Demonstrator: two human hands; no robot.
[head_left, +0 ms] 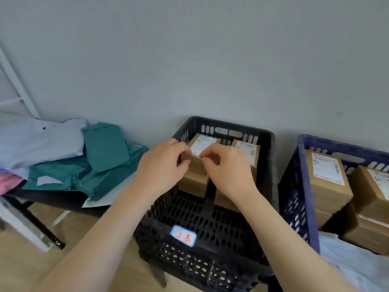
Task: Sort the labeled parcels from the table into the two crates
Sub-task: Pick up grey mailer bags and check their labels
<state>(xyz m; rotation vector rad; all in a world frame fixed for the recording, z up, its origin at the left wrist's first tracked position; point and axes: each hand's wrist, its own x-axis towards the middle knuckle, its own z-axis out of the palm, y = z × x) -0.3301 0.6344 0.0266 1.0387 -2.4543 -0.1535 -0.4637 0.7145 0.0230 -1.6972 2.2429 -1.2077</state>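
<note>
A black crate [210, 245] with a blue-edged label stands in the middle on the floor. Inside it, at the far end, are brown cardboard parcels with white labels. My left hand [162, 165] and my right hand [227, 167] both grip the near edge of the top left parcel [200, 148], which sits on another box. A second labeled parcel [248, 152] stands to its right. The blue crate [299, 197] on the right holds several labeled parcels [326, 180].
A black table [52, 199] at the left carries teal mailer bags [101, 161], a grey bag [37, 140] and a pink one [8, 180]. A white plastic bag [353, 262] lies at the lower right. The grey wall stands close behind both crates.
</note>
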